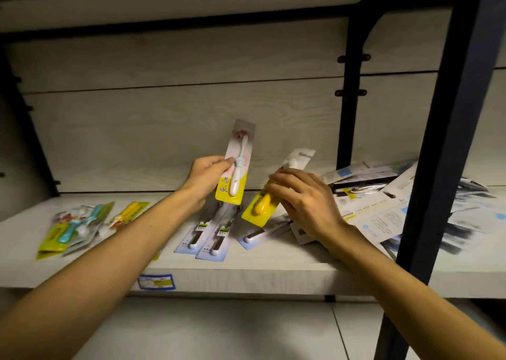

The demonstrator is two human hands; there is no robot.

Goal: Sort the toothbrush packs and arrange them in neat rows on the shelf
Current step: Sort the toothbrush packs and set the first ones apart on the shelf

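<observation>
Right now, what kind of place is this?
Probably a shop: a display shelf with a price label on its front edge, and many packaged toothbrush packs lying on it, unsorted.

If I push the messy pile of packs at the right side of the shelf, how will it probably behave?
The messy pile looks like flat card packs overlapping at odd angles, so a push would probably make them slide over each other and fan out, not move together. Their glossy faces suggest they are slippery. Some lie near the shelf edge and could fall off.

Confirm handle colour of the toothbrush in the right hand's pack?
Yellow handle, on a yellow-bottomed card: the pack held by the right hand. Head view, the only one.
</observation>
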